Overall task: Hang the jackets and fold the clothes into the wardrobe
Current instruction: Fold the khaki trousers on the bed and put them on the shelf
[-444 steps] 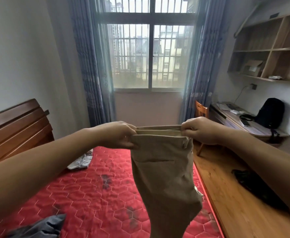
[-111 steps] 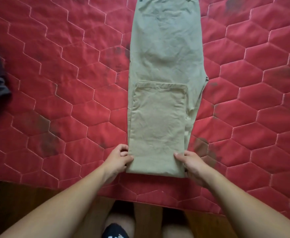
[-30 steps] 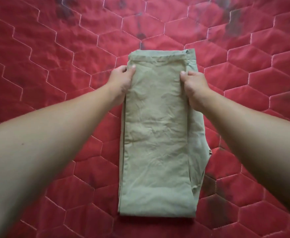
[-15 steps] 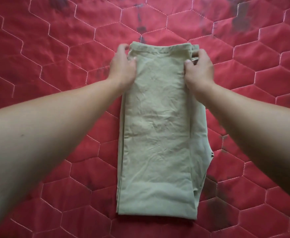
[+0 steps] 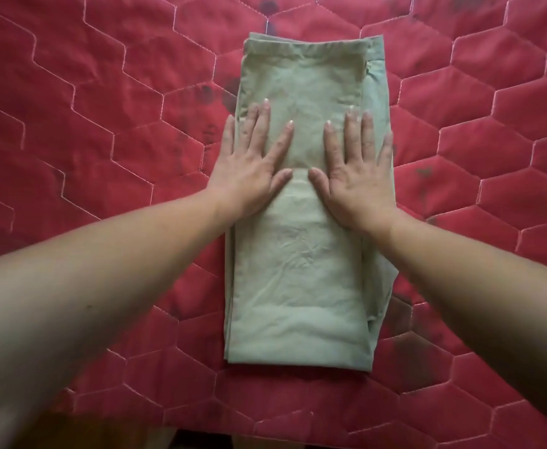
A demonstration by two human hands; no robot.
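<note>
Khaki trousers (image 5: 298, 286) lie folded in half lengthwise-stacked on the red quilted bed cover, forming a tall rectangle with the fold at the near end. My left hand (image 5: 252, 166) rests flat on the cloth's left side, fingers spread, little finger over the edge. My right hand (image 5: 354, 170) lies flat on the right side, also spread. Both palms press down on the upper half of the stack; neither hand grips anything.
The red hexagon-stitched bed cover (image 5: 103, 124) fills the view, with dark stains around the trousers. The bed's near edge and a strip of dark floor (image 5: 200, 440) show at the bottom.
Both hands let go of the far end of the trousers, slid back toward me and now lie flat with fingers spread on the cloth.
</note>
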